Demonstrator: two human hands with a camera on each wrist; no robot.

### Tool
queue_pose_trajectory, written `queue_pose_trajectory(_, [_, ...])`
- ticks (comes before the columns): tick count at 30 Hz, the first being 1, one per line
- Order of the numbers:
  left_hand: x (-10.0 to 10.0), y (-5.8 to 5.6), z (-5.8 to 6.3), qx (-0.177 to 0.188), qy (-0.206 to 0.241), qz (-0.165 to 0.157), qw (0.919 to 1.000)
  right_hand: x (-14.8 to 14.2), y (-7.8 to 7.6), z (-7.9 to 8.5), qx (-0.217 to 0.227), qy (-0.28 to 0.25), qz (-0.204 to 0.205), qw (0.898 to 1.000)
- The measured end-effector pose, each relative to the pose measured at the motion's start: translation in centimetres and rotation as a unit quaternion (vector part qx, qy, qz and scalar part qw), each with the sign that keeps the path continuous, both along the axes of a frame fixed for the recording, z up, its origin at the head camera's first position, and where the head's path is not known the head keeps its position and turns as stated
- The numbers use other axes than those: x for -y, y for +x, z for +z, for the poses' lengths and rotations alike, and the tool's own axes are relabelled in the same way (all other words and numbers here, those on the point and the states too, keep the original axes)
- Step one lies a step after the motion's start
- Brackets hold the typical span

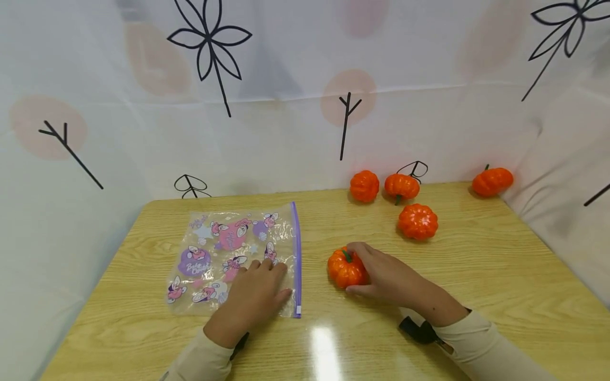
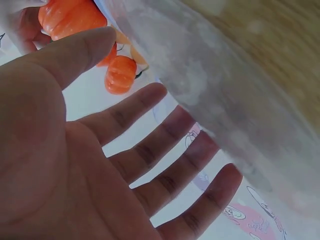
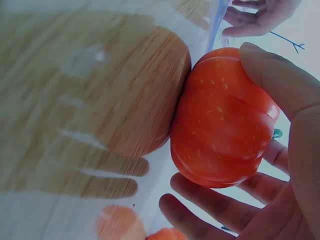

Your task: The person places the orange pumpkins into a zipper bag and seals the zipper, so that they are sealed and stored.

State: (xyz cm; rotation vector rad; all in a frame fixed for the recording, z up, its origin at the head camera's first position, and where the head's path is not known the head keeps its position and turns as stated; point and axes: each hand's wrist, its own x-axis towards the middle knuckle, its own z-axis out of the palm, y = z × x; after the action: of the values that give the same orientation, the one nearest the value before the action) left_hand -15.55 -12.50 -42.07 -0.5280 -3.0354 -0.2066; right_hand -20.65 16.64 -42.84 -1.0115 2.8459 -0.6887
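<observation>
Readable text: nearly all hard to make out, all on the bag (image 1: 216, 272). Head view:
- Purple patch (image 1: 193, 262), left of the left hand's (image 1: 254, 296) fingers: white script, two lines. Top looks like "Baby"; second seems to start with "O", rest too small to call.
- Pink patch (image 1: 232, 237), ahead and slightly left of the same fingertips: white script, not legible.
- Purple script (image 1: 197, 221) at the far-left corner, farther ahead and left of those fingers: can't read it.

Left wrist view: script on a pink patch just beside the little finger (image 2: 212, 200), too blurred to read.
</observation>
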Motion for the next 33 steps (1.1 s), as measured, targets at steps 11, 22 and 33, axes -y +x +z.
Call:
queue_pose_trajectory(11, [-0.09, 0.1, 0.09, 0.014, -0.047, -0.014, 0.9987, 0.16, -0.13, 0.11, 0.005, 0.008, -0.002, 1.0])
queue_pose_trajectory(22, [-0.26, 0.04, -0.72, 0.019, 0.0, -0.006, 0.9998, 0.2, 0.14, -0.1, 0.004, 0.007, -0.004, 1.0])
queue_pose_trajectory(33, [-0.65, 0.14, -0.69, 0.058, -0.002, 0.005, 0.9983, 0.17, 0.04, -0.22, 0.011, 0.002, -0.002, 1.0])
